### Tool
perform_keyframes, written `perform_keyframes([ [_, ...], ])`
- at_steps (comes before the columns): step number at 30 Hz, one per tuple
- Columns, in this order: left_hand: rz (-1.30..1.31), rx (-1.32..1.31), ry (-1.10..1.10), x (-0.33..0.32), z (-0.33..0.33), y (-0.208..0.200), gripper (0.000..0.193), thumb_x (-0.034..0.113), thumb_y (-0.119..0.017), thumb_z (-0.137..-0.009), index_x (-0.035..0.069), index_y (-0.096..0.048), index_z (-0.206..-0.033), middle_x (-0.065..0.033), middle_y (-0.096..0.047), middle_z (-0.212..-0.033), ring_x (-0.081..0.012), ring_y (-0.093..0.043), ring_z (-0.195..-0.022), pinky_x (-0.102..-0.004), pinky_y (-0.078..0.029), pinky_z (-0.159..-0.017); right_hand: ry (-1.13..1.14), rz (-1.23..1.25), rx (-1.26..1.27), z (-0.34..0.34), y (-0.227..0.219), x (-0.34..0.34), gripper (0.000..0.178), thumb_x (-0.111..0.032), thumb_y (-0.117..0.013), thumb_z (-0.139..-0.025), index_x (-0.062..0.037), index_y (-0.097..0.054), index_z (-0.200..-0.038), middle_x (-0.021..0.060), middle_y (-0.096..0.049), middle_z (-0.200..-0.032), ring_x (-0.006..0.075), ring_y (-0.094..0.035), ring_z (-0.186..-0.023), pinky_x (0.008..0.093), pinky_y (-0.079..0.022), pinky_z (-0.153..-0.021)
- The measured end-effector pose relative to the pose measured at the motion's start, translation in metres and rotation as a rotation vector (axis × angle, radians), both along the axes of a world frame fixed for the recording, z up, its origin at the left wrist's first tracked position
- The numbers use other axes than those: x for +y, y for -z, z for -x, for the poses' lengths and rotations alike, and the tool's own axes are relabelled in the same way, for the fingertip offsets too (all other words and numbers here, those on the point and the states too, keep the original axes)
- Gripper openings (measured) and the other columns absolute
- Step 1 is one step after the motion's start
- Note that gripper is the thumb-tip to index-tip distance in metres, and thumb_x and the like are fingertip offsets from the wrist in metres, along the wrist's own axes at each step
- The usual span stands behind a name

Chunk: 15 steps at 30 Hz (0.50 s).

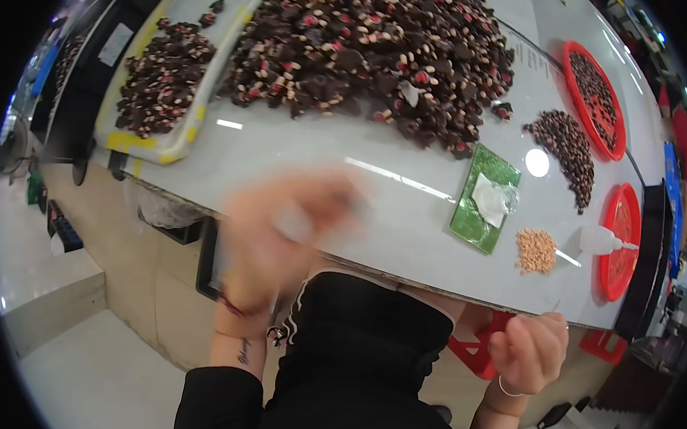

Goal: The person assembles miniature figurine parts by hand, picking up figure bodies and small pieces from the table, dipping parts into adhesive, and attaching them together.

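Note:
My left hand (pixel 293 220) is over the near edge of the white table (pixel 285 147), smeared by motion. Its fingers look curled, but whether they hold anything is too blurred to tell. My right hand (pixel 533 349) is closed at the table's front edge on the right, with a thin needle-like thing (pixel 557 307) sticking up from the fingers. Beyond my left hand lies a big heap of small dark pieces (pixel 350 61) with cream and red bits. Nearest my right hand is a small pile of tan bits (pixel 536 251).
A green packet (pixel 469 224) bears a crumpled white tissue (pixel 491 199). A translucent squeeze bottle (pixel 599 240) lies by a red tray (pixel 618 280). Farther back are a dark-bead pile (pixel 565 151) and another red tray (pixel 570 71). A yellow-taped white tray (pixel 162 154) stands left.

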<state>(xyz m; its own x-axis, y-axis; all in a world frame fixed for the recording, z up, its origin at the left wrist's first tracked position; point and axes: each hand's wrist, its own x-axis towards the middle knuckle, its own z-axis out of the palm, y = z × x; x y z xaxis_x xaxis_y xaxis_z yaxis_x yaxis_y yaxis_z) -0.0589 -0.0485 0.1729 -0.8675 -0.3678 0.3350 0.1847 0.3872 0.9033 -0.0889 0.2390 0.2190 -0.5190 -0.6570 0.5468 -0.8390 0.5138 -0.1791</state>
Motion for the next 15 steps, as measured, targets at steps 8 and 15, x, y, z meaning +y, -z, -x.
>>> perform_keyframes([
  [8, 0.622, -0.013, -0.575, -0.134, 0.041, -0.021, 0.026, 0.018, -0.071, -0.078, 0.008, -0.066, -0.102, 0.0007, -0.055, -0.070, -0.0068, -0.042, -0.052, -0.0226, -0.038, -0.049, 0.069, 0.138, 0.002, 0.005, 0.033, 0.027, 0.007, -0.003, -0.065, -0.072, -0.0004, -0.066, -0.078, 0.0064, -0.058, -0.072, 0.0193, -0.053, -0.057, 0.0290, -0.040, -0.049],
  [15, 0.793, -0.092, -0.127, -0.061, 0.052, -0.006, 0.034, 0.010, -0.074, -0.068, 0.005, -0.062, -0.100, -0.0096, -0.058, -0.082, -0.0237, -0.057, -0.071, -0.0322, -0.046, -0.067, 0.157, 0.148, 0.023, 0.009, 0.031, 0.043, 0.010, 0.002, -0.063, -0.068, 0.0029, -0.064, -0.078, 0.0086, -0.057, -0.070, 0.0209, -0.052, -0.056, 0.0286, -0.040, -0.050],
])
